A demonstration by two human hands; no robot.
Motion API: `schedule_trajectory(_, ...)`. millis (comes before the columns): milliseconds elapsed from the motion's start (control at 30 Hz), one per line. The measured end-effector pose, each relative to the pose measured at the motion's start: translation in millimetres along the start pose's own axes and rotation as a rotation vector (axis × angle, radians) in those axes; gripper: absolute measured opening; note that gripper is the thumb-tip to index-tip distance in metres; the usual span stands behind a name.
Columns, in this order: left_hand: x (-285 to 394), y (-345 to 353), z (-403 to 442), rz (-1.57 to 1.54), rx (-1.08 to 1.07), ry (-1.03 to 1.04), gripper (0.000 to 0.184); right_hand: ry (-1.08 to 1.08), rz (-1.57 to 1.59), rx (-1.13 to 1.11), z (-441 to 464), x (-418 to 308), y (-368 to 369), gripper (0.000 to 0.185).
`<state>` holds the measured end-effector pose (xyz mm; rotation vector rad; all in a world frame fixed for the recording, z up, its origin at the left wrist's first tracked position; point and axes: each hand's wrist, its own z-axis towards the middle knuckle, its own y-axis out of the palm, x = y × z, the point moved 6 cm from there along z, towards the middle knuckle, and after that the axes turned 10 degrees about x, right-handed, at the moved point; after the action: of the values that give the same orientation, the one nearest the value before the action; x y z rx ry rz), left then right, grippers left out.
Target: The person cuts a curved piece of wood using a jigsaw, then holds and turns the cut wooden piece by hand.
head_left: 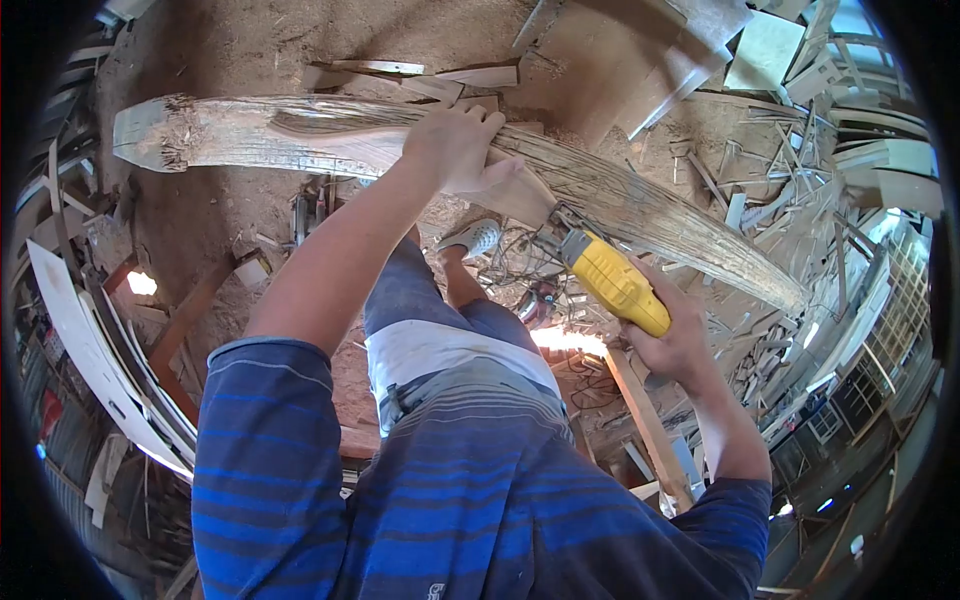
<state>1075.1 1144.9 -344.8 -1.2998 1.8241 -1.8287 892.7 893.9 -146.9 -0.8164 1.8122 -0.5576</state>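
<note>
A long, weathered wooden beam (660, 210) with rough, cracked grain stretches across the view in front of me. On top of it lies a smoother, curved piece of wood (525, 195). My left hand (455, 148) holds this curved piece down against the beam, thumb pointing toward its right end. In my right hand (672, 325) is a yellow jigsaw (612, 280), gripped by its rear body. The front of the jigsaw meets the right end of the curved piece. Its blade is too small to make out.
Wood offcuts (430, 80) lie on the dusty ground beyond the beam, and scrap heaps up at the right (770, 200). Cables tangle near my shoe (478, 237). A timber post (645, 425) stands beside my right arm. Curved pale boards (100, 350) lean at the left.
</note>
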Motion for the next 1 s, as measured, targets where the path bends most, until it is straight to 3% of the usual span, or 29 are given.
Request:
schedule_trajectory(200,0,0,0,-0.016,0.002,-0.007,0.081,-0.072,-0.014,0.039,5,-14,1,0.075)
schedule_trajectory(533,-1,-6,-4,-0.071,-0.026,-0.026,0.078,0.065,-0.032,0.005,3,-24,10,0.077)
schedule_trajectory(633,-4,-7,-7,-0.155,0.075,0.001,0.078,0.164,-0.018,-0.016,0,-25,11,0.076)
schedule_trajectory(733,-28,-6,-22,-0.091,0.331,0.003,0.081,0.195,-0.017,0.004,0,-25,9,0.075)
schedule_trajectory(800,-69,-25,-48,-0.055,0.379,-0.174,0.080,0.202,-0.046,0.025,-5,-24,11,0.075)
schedule_trajectory(867,-106,-39,-73,0.216,0.444,-0.296,0.075,0.265,-0.016,0.008,-2,-30,10,0.073)
schedule_trajectory(1000,-114,-40,-74,0.044,0.433,-0.173,0.073,0.287,-0.017,0.025,-13,-29,11,0.073)
